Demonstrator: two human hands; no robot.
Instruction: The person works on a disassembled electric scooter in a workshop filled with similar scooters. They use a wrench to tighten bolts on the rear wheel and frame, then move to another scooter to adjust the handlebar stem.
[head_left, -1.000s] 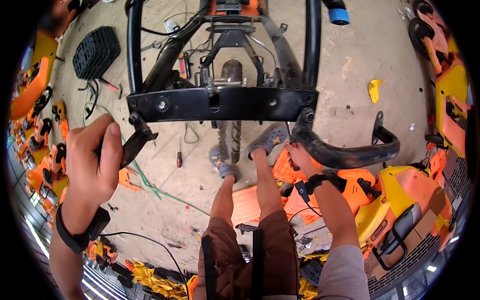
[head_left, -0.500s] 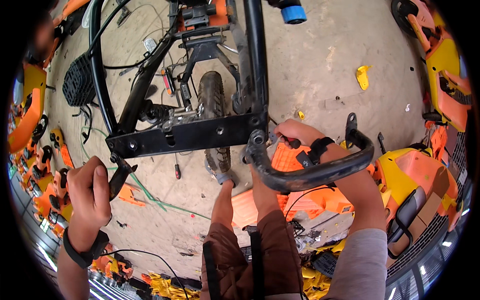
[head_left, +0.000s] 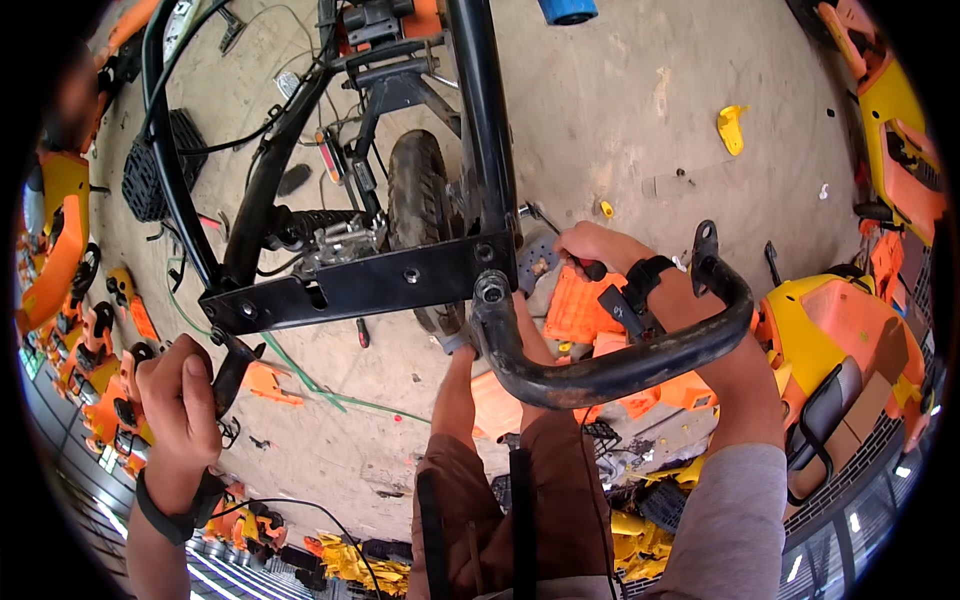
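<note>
A black tubular vehicle frame ends in a flat cross plate [head_left: 355,287], with a treaded tire [head_left: 412,190] beneath it. My left hand [head_left: 180,400] is closed in a fist at a black tube bar [head_left: 236,375] under the plate's left end; much of that bar is behind the hand. At the right end, a thicker bent tube [head_left: 620,375] is joined to the plate and curves over my right forearm. Beyond that tube, my right hand [head_left: 600,250] grips a screwdriver [head_left: 593,270] by its black-and-red handle. A thin metal shaft extends toward the frame.
Orange panels [head_left: 580,305] lie beside my feet. A yellow part [head_left: 732,130] and a second screwdriver [head_left: 363,333] lie on the floor. A green hose [head_left: 300,372] crosses at left. Orange-and-yellow vehicle bodies [head_left: 835,350] stand at right, others at left.
The frame has shifted slightly left and nearer in view. My left hand has come down with its bar. My right hand and the screwdriver now appear farther from the plate, with more shaft showing.
</note>
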